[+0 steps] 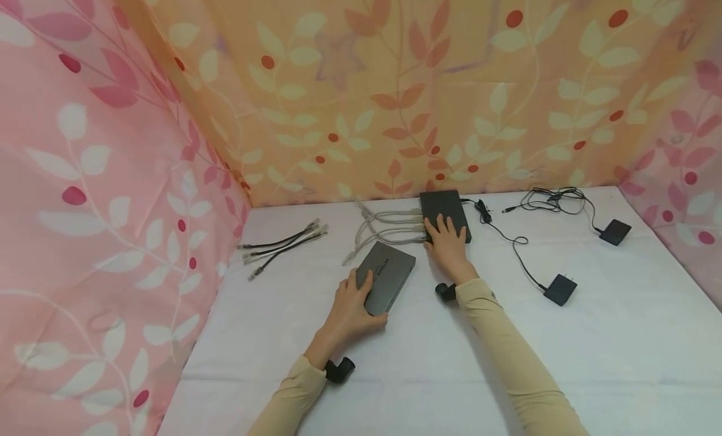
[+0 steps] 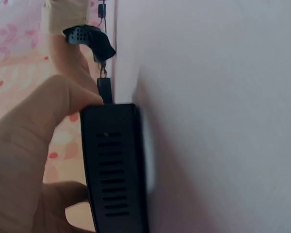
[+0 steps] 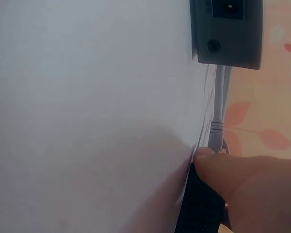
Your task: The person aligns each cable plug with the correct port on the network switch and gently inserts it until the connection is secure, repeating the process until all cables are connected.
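My left hand (image 1: pixel 354 307) grips a dark grey NETGEAR network switch (image 1: pixel 389 273) by its near end, thumb on one edge and fingers over the other. It sits tilted over the white table, its slotted side wall facing the left wrist view. In the right wrist view, a round power socket (image 3: pixel 213 46) shows on that switch's end. Farther back, my right hand (image 1: pixel 451 251) rests with spread fingers on a black network switch (image 1: pixel 442 204), the thumb along its near left edge. Several light grey Ethernet cables (image 1: pixel 389 230) run from this switch's left side.
Short black Ethernet cables (image 1: pixel 284 242) lie at the table's left. A black power adapter (image 1: pixel 560 290) lies on the right, its cord reaching the black switch. Another adapter (image 1: pixel 615 232) with a coiled cord (image 1: pixel 555 201) lies at the back right. Patterned cloth walls (image 1: pixel 338 110) border the table.
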Demonstrator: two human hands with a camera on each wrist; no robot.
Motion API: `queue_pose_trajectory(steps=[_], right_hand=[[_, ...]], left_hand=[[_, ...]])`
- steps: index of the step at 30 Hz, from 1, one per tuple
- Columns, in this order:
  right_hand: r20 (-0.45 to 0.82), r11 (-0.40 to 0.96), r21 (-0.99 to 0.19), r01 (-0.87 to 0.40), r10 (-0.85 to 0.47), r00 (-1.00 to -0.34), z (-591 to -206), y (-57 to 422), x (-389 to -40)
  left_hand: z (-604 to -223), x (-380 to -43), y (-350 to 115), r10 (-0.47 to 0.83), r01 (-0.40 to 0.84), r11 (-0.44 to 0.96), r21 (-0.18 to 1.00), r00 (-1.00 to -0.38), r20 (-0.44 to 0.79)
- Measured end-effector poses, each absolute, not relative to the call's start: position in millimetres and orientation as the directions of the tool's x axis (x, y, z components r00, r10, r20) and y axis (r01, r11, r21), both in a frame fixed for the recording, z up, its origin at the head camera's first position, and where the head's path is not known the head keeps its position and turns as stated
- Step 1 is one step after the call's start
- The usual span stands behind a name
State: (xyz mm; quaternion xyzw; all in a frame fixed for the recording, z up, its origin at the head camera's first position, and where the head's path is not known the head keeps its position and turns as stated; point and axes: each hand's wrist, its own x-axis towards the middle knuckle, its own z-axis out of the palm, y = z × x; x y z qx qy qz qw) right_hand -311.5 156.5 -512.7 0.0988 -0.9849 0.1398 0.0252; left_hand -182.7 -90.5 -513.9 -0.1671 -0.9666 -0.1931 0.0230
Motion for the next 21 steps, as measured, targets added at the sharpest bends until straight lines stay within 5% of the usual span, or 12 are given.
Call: queue_pose_trajectory(steps=[21], right_hand=[[0.01, 0.868, -0.343, -0.358, -0.378, -0.926, -501, 191, -317]], left_hand=[[-503, -224, -97, 0.566, 0.491, 0.783, 0.382, -0.817, -0.109]])
